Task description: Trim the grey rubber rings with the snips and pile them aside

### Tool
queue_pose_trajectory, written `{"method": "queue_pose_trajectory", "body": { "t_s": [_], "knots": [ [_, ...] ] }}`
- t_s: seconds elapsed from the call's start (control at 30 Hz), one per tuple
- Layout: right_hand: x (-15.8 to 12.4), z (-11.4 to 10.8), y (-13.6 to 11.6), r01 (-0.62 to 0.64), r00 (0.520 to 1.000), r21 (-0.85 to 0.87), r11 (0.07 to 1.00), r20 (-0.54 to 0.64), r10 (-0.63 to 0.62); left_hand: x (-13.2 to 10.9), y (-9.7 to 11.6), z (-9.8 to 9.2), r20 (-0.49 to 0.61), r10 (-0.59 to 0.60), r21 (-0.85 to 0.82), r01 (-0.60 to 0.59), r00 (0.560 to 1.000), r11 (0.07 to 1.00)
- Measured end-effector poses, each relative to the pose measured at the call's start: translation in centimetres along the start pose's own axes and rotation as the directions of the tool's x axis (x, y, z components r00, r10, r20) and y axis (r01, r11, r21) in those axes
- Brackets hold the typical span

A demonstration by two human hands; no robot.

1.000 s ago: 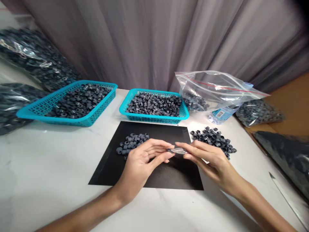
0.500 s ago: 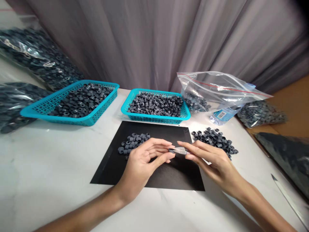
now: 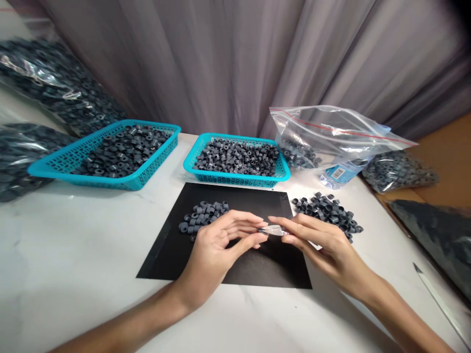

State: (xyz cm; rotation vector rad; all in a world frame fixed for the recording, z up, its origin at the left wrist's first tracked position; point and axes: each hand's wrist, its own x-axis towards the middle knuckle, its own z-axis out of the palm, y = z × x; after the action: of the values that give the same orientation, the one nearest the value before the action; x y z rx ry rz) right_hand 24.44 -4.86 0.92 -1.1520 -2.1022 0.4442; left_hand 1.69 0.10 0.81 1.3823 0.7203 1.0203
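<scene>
My right hand (image 3: 327,245) is closed around silver nippers (image 3: 274,230), their handles mostly hidden in the palm. The jaws point left to the fingertips of my left hand (image 3: 224,250), which pinches a small dark grey plastic ring (image 3: 261,231). Only a sliver of that ring shows; the jaw tips meet it, though whether they bite in I cannot tell. Both hands hover over a black mat (image 3: 253,272). Behind my left hand, a heap of grey rings (image 3: 202,215) lies on the mat. Beyond my right hand, another pile of rings (image 3: 327,208) spreads over the white table.
Two turquoise baskets, one at left (image 3: 136,182) and one at centre (image 3: 235,179), hold many rings. A clear zip bag (image 3: 324,130) and a bottle (image 3: 338,174) stand back right. Filled bags (image 3: 62,83) lean at left. A thin pointed blade (image 3: 434,291) lies right.
The view has shifted very slightly. My hands keep nearly the same pose, with the nippers' jaws at the ring in my left fingertips.
</scene>
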Motion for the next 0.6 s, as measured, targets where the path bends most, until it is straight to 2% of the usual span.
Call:
{"method": "queue_pose_trajectory", "body": {
  "t_s": [0.37,0.6],
  "knots": [
    [-0.08,0.06,-0.07,-0.017,1.000,0.011,1.000,-0.011,0.018,-0.04,-0.10,-0.05,0.005,-0.011,0.009,0.011,1.000,1.000],
    [0.15,-0.14,-0.26,-0.030,0.993,0.032,0.999,-0.117,0.033,0.01,0.01,-0.12,-0.002,-0.062,0.024,0.062,0.998,0.998]
  ]
}}
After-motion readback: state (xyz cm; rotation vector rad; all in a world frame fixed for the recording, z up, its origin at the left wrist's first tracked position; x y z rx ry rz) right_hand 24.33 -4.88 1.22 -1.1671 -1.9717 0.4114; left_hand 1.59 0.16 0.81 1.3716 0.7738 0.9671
